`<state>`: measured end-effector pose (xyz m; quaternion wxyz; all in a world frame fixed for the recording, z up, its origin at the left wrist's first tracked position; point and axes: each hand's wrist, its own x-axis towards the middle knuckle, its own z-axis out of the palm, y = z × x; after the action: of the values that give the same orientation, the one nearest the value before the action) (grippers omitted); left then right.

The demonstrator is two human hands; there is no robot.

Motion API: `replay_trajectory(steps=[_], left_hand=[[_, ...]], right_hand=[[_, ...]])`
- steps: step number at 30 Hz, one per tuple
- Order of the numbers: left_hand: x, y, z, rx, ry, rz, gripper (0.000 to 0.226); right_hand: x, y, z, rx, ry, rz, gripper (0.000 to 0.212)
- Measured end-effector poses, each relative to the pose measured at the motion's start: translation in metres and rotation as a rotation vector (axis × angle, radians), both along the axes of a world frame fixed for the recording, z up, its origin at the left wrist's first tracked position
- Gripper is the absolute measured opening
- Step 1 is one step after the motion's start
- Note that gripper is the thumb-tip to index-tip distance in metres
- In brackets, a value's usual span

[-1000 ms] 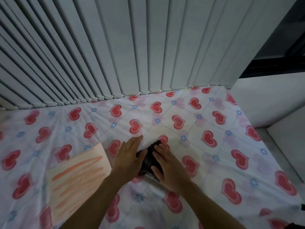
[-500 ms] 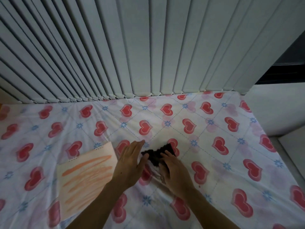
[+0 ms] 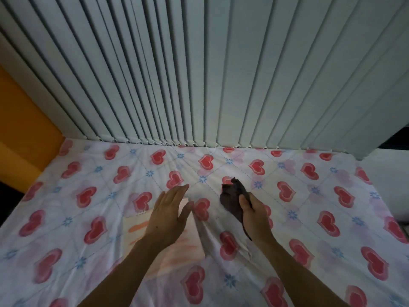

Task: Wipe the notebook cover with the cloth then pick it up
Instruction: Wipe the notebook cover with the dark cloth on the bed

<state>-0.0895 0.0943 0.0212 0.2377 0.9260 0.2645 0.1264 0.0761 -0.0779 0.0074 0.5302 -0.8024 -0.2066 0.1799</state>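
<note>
A dark cloth is gripped in my right hand, lifted a little off the bed, its tail hanging down along my wrist. The notebook, with a pale cover and orange streaks, lies flat on the bed under my left arm. My left hand hovers over the notebook's top edge with its fingers straight and apart, holding nothing. Much of the cover is hidden by my left forearm.
The bed sheet is white with red hearts and blue flowers, and it is creased between my hands. Grey vertical blinds hang along the far edge. An orange wall stands at the left.
Both hands lay on the cloth on the sheet. Now my right hand has lifted the cloth, and my left hand has let go and moved left over the notebook. The view shifted right.
</note>
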Motion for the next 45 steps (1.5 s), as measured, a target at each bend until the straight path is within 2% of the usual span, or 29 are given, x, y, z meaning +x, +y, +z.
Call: replay_trajectory(steps=[5,8,12,16,19,21,22,26,30,38,45], left_hand=[[-0.042,0.038,0.006,-0.017,0.003,0.103,0.056],[-0.073,0.058,0.002,-0.003,0.017,0.147,0.051],[-0.115,0.076,-0.020,-0.020,0.132,0.194,0.050],[-0.145,0.089,-0.048,-0.012,0.200,0.136,0.049],[-0.161,0.095,-0.065,0.044,0.245,0.073,0.060],[-0.169,0.097,-0.072,0.089,0.237,0.032,0.077],[-0.172,0.098,-0.075,0.099,0.229,0.019,0.079],[-0.174,0.102,-0.082,0.085,0.224,0.001,0.066],[-0.177,0.103,-0.089,0.120,0.268,-0.007,0.062],[-0.179,0.104,-0.094,0.195,0.254,-0.020,0.056],[-0.178,0.106,-0.091,0.231,0.221,-0.040,0.054]], right_hand=[[-0.022,0.038,0.010,0.067,0.078,0.049,0.026],[-0.040,0.060,0.006,0.026,0.046,0.099,0.029],[-0.072,0.085,-0.010,-0.059,-0.065,0.158,0.028],[-0.101,0.102,-0.034,-0.187,-0.073,0.203,0.041],[-0.118,0.104,-0.053,-0.280,-0.083,0.253,0.047],[-0.124,0.104,-0.063,-0.316,-0.145,0.269,0.048],[-0.126,0.105,-0.065,-0.325,-0.184,0.271,0.048],[-0.135,0.112,-0.071,-0.362,-0.425,0.321,0.051],[-0.156,0.127,-0.075,-0.439,-0.545,0.380,0.047],[-0.205,0.159,-0.072,-0.430,-0.628,0.644,0.049],[-0.177,0.128,-0.070,-0.352,-0.700,0.950,0.045]])
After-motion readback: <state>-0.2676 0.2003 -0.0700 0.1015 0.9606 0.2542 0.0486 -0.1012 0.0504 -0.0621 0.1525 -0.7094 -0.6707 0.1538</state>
